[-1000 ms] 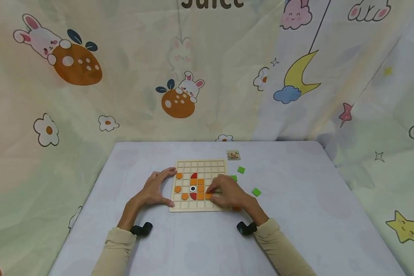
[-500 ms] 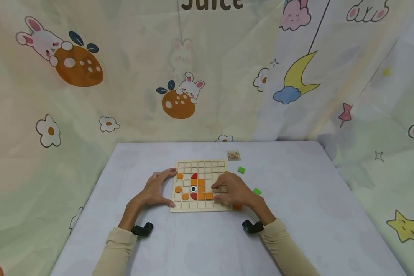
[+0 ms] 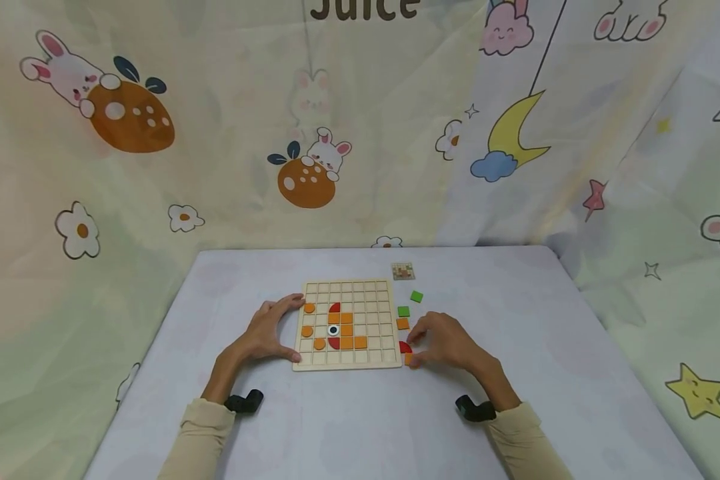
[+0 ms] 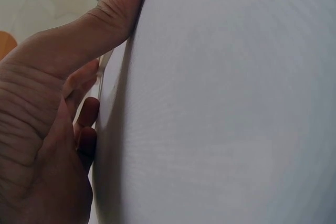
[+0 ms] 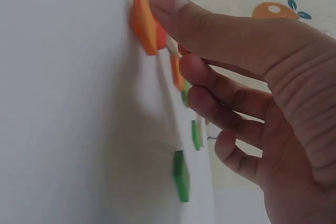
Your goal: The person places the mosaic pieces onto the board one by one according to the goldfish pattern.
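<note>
A wooden grid board [image 3: 372, 360] lies on the table. Orange and red pieces, orange round discs [image 3: 319, 344] and a black-and-white eye piece [image 3: 333, 330] sit in its cells. My left hand [image 3: 269, 329] spans the board's left side, with thumb and fingers spread and their tips at its edge. Just off the right edge, my right hand [image 3: 447, 341] hovers low, thumb and index apart, with the thumb tip by a loose orange square tile [image 3: 409, 360]. A red quarter-round piece [image 3: 405, 347] lies beside that tile. In the right wrist view, the orange tile [image 5: 144, 24] is next to the thumb.
Another orange tile [image 3: 403, 324] and green tiles [image 3: 403, 311] lie along the board's right side. A further green tile [image 5: 181, 177] shows in the right wrist view, hidden by the hand from above. A small patterned card [image 3: 403, 271] lies behind the board. A printed cloth hangs behind the table.
My right hand has let go of an orange square on the board and moved right to the loose pieces, uncovering the board's right columns. My left hand stays at the left edge.
</note>
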Demonstrator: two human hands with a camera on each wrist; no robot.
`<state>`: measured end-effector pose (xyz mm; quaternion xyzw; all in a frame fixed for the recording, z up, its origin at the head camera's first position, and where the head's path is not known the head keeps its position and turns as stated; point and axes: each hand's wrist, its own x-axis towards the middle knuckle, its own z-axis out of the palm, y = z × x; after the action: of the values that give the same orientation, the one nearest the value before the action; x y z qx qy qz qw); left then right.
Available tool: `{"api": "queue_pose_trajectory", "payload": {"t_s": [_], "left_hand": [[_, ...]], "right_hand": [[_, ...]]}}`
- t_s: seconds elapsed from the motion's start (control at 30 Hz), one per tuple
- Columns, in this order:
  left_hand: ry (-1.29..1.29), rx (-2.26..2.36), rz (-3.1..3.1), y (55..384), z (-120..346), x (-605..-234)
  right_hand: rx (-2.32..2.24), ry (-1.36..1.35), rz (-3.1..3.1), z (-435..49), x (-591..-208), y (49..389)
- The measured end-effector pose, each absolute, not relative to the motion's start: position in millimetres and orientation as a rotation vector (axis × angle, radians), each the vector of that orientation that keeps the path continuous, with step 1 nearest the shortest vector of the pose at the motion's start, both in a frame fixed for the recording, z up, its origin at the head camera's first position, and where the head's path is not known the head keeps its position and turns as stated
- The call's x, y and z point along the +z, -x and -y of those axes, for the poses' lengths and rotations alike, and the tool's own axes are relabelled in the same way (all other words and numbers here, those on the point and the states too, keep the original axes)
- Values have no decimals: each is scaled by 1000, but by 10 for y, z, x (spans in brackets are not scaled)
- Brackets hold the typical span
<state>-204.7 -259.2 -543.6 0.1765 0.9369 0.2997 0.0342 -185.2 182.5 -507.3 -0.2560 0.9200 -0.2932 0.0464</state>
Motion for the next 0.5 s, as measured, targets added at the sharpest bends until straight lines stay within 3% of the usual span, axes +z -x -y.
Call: {"api": "queue_pose_trajectory", "payload": {"t_s": [0.5], "left_hand": [[-535,906,-2891,2051,2586,-5430]], "right_hand": [[-902,741,-2870,-1932,-5271,1664]]}}
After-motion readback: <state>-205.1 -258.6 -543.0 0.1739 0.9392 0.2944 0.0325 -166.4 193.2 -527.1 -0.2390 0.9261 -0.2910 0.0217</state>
